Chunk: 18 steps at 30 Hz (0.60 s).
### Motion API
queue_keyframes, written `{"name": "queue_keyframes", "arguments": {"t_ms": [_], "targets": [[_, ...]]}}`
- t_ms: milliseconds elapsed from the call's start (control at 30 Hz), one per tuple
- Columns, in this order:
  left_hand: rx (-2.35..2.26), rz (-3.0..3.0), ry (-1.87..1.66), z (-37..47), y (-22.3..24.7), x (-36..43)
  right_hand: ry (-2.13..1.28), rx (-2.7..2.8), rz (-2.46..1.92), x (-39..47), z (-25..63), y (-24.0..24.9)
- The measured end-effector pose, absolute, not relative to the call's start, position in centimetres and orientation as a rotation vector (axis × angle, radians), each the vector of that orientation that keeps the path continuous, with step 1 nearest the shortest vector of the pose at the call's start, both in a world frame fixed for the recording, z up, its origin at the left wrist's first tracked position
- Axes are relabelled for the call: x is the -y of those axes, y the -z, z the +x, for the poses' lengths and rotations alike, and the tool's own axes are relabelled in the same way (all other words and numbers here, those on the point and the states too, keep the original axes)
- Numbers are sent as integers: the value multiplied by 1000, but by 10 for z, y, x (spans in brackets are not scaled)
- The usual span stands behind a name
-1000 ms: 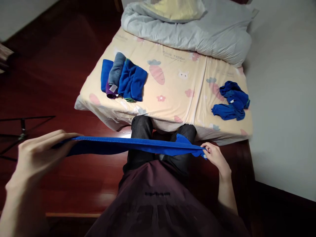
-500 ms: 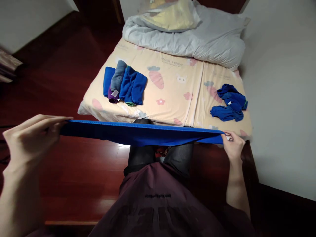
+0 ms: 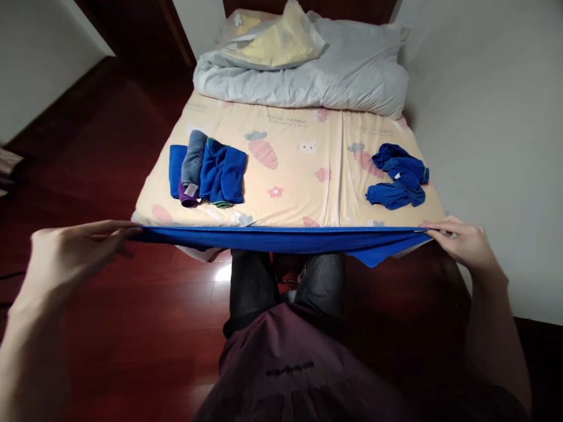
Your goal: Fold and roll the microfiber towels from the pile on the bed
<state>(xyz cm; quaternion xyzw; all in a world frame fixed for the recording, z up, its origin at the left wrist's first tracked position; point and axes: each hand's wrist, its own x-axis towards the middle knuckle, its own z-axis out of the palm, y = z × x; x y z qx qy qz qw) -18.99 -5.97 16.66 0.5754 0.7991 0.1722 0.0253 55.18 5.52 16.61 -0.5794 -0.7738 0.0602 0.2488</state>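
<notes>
A blue towel is stretched taut between my two hands, just in front of the bed's near edge. Its top hem runs almost level, and a corner droops near the right end. My left hand pinches the left end between thumb and fingers. At the other end, my right hand pinches the right corner. Beyond the cloth, folded blue towels lie side by side on the left of the bed with a grey-blue rolled cloth and a purple one. Crumpled blue cloths lie at the right.
The bed has a cream sheet with a carrot print. A grey-white quilt is bunched at its far end, with a yellow bundle in clear plastic on top. A wall stands close on the right; dark red floor lies below.
My right hand has moved right and slightly up, pulling the towel wider and level. My left hand has shifted a little right and down. The camera view has tilted and turned slightly.
</notes>
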Motion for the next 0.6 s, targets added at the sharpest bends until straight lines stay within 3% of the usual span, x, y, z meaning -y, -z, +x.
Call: {"name": "queue_keyframes", "arguments": {"t_ms": [167,300,600], "targets": [[-2205,1549,-367,-171,-172,-44,-360,1979,-2031,-135,558,-170],[-2083,1607,-369,-152,-170,-126,-627,1724,-2042,-214,542,-165],[-2091,1743,-1332,-116,-169,-216,-93,1444,-1786,-309,545,-170]]}}
